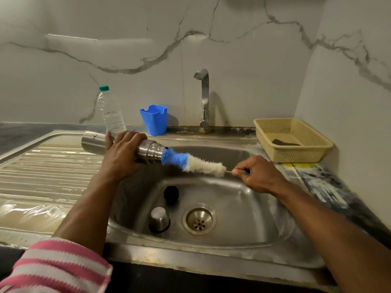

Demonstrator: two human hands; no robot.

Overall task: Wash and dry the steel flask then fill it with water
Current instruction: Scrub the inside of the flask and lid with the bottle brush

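Left hand [122, 153] wraps the rigid, likely wet-slick steel flask [95, 141] mid-body — right hand [257, 173] pinches the bottle brush [190, 162] handle over the near sink [243, 210].

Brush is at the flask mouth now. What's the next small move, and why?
Probably push the blue-and-white bristle bottle brush deeper into the steel flask. Only its blue tip sits in the mouth; most of the bristles are still outside. The left hand grips the flask sideways over the steel sink, and the right hand pinches the brush's handle, lined up with the opening.
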